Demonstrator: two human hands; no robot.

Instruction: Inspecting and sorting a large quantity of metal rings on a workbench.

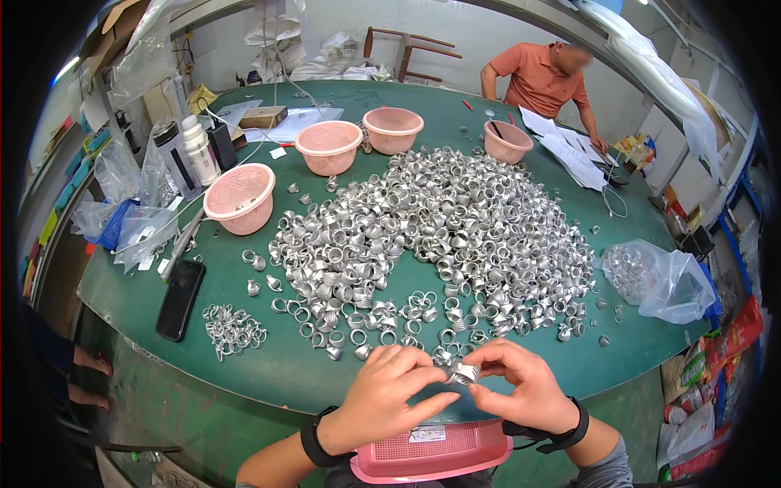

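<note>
A silver ridged metal ring point(465, 373) is between the thumb and fingers of my right hand point(521, 384), at the table's near edge. My left hand point(389, 396) is close beside it. Its index fingertip reaches the ring's left side, and the thumb stands apart below, so the hand looks open. More of these rings lie just behind my fingertips, partly hidden by them. Beyond, a large heap of silver metal rings point(455, 211) spreads over the green table point(244, 317). Under my hands sits a pink plastic basket point(431, 464).
Pink baskets point(238, 215) stand along the heap's far side. At left are a phone point(181, 299), a small pile of thin rings point(233, 329) and bottles point(199, 149). A clear plastic bag point(659, 281) lies at right. Across the table sits a person point(543, 81) with papers point(561, 146).
</note>
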